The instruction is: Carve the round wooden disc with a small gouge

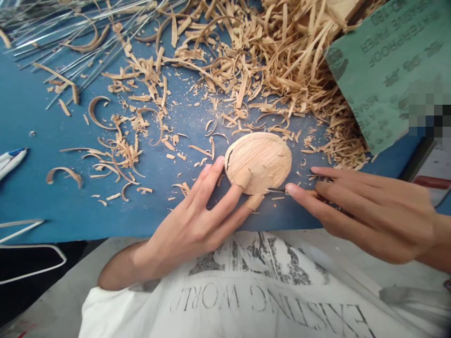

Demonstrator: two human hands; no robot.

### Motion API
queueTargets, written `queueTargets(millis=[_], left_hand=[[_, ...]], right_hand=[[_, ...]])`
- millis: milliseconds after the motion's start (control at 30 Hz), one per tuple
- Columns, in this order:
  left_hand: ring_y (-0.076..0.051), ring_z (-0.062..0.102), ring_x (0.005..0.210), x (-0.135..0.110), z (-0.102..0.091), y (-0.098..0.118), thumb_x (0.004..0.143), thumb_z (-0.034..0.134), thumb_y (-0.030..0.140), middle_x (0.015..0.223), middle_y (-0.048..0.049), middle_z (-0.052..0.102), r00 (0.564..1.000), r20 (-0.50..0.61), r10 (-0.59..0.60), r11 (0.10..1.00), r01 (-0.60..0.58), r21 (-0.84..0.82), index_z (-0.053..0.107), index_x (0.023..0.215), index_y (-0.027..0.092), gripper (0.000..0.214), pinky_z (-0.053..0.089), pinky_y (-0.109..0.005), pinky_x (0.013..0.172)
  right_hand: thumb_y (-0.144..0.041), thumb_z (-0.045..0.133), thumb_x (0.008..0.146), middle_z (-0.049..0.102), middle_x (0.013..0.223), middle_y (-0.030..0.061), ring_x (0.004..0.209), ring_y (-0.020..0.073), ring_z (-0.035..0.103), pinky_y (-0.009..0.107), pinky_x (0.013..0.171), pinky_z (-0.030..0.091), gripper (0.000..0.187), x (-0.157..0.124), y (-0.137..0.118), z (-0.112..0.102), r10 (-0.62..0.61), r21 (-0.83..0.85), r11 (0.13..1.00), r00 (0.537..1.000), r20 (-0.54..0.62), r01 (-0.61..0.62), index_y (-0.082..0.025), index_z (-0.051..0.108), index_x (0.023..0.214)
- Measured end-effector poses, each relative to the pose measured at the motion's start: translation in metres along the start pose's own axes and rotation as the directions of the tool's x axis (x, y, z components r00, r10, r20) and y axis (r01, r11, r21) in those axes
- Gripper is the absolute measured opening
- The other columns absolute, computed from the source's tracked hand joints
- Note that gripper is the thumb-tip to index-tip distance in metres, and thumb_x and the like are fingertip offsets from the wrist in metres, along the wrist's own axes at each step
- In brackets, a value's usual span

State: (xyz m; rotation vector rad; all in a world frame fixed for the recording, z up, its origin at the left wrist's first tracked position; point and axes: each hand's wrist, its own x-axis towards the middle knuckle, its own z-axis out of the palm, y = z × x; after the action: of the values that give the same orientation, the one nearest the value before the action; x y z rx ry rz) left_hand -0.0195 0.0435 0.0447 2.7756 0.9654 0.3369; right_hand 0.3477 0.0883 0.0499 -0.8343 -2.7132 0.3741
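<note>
A round, pale wooden disc (264, 157) with a raised rim and carved grooves lies on the blue tabletop. My left hand (207, 211) holds it at its left and near edges, and two of the fingertips wear tan coverings. My right hand (373, 206) is closed around a slim carving tool (277, 190), its thin metal tip at the disc's lower right edge. Most of the tool's handle is hidden under the fingers. A dark line runs along the disc's left rim.
A heap of wood shavings (243, 70) covers the far side of the blue table (148, 216). Green abrasive paper (391, 75) lies at the right. Thin clear rods (88, 33) spread across the far left. White pens (12, 162) and a white wire frame (31, 246) sit at the left edge.
</note>
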Motion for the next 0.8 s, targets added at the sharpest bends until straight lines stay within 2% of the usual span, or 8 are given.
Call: queueTargets(millis=[100, 200, 300, 367, 467, 633, 733, 800], left_hand=[[-0.056, 0.037, 0.177, 0.002, -0.001, -0.001, 0.111, 0.074, 0.012, 0.167, -0.0245, 0.07, 1.0, 0.005, 0.0, 1.0, 0.0, 0.002, 0.054, 0.176, 0.008, 0.068, 0.06, -0.07, 0.133], [-0.056, 0.036, 0.177, 0.0, 0.0, -0.001, 0.108, 0.078, 0.011, 0.17, -0.0255, 0.068, 1.0, 0.011, -0.001, 1.0, 0.001, -0.01, 0.053, 0.176, 0.009, 0.072, 0.058, -0.072, 0.133], [-0.058, 0.031, 0.178, -0.003, 0.002, 0.0, 0.105, 0.082, 0.01, 0.173, -0.0261, 0.065, 1.0, 0.008, -0.007, 1.0, 0.007, -0.024, 0.052, 0.178, 0.012, 0.078, 0.055, -0.075, 0.134], [-0.058, 0.03, 0.179, -0.004, 0.004, 0.0, 0.105, 0.082, 0.01, 0.174, -0.026, 0.065, 1.0, -0.002, -0.006, 1.0, 0.006, -0.024, 0.053, 0.177, 0.013, 0.078, 0.055, -0.076, 0.134], [-0.056, 0.031, 0.179, -0.006, 0.004, -0.001, 0.107, 0.082, 0.013, 0.172, -0.0252, 0.067, 1.0, -0.015, -0.001, 1.0, 0.001, -0.024, 0.056, 0.174, 0.012, 0.073, 0.057, -0.075, 0.133], [-0.055, 0.042, 0.176, -0.005, 0.005, -0.002, 0.107, 0.085, 0.02, 0.169, -0.0244, 0.069, 1.0, -0.027, 0.012, 1.0, -0.012, -0.002, 0.057, 0.174, 0.012, 0.072, 0.061, -0.071, 0.13], [-0.05, 0.059, 0.167, -0.007, 0.005, -0.001, 0.106, 0.088, 0.024, 0.167, -0.0221, 0.072, 0.999, -0.035, 0.038, 0.999, -0.038, 0.007, 0.06, 0.172, 0.014, 0.072, 0.064, -0.068, 0.129], [-0.044, 0.071, 0.154, -0.01, 0.002, -0.001, 0.107, 0.089, 0.03, 0.164, -0.021, 0.074, 0.997, -0.066, 0.04, 0.999, -0.041, -0.014, 0.063, 0.169, 0.014, 0.069, 0.066, -0.063, 0.127]], right_hand=[[-0.018, 0.069, 0.11, 0.087, 0.109, 0.0013, 0.105, 0.0227, 0.085, 0.044, 0.116, 0.073, 0.048, 0.006, -0.003, 0.001, -0.18, -0.09, 0.98, 0.983, -0.034, 0.176, -0.025, 0.075, 0.157], [-0.008, 0.074, 0.103, 0.083, 0.097, 0.0026, 0.101, 0.0226, 0.084, 0.04, 0.114, 0.073, 0.042, 0.013, -0.017, 0.005, -0.145, -0.137, 0.981, 0.987, -0.062, 0.136, -0.016, 0.079, 0.144], [-0.003, 0.079, 0.099, 0.079, 0.087, -0.0024, 0.092, 0.0183, 0.083, 0.035, 0.117, 0.07, 0.046, 0.015, -0.03, 0.012, -0.025, -0.131, 0.991, 0.993, -0.116, 0.009, -0.016, 0.078, 0.143], [-0.001, 0.083, 0.097, 0.082, 0.091, -0.0025, 0.092, 0.0181, 0.084, 0.034, 0.115, 0.071, 0.057, 0.014, -0.033, 0.015, 0.062, -0.078, 0.994, 0.989, -0.135, -0.073, -0.017, 0.074, 0.151], [-0.001, 0.087, 0.095, 0.086, 0.099, -0.0012, 0.1, 0.0207, 0.087, 0.033, 0.106, 0.073, 0.065, 0.012, -0.029, 0.011, 0.117, -0.033, 0.992, 0.985, -0.127, -0.123, -0.02, 0.072, 0.155], [-0.005, 0.086, 0.098, 0.086, 0.1, -0.0035, 0.097, 0.02, 0.087, 0.034, 0.112, 0.071, 0.045, 0.013, -0.019, -0.005, 0.079, -0.06, 0.995, 0.995, -0.065, -0.083, -0.025, 0.08, 0.138], [-0.004, 0.083, 0.099, 0.088, 0.106, -0.002, 0.107, 0.023, 0.088, 0.036, 0.114, 0.069, 0.046, 0.012, -0.013, -0.014, 0.031, -0.085, 0.996, 1.0, 0.002, -0.031, -0.026, 0.082, 0.141], [-0.004, 0.079, 0.102, 0.088, 0.109, -0.0008, 0.109, 0.0228, 0.087, 0.036, 0.114, 0.069, 0.047, 0.01, -0.009, -0.02, 0.016, -0.11, 0.994, 1.0, 0.0, -0.015, -0.025, 0.08, 0.144]])
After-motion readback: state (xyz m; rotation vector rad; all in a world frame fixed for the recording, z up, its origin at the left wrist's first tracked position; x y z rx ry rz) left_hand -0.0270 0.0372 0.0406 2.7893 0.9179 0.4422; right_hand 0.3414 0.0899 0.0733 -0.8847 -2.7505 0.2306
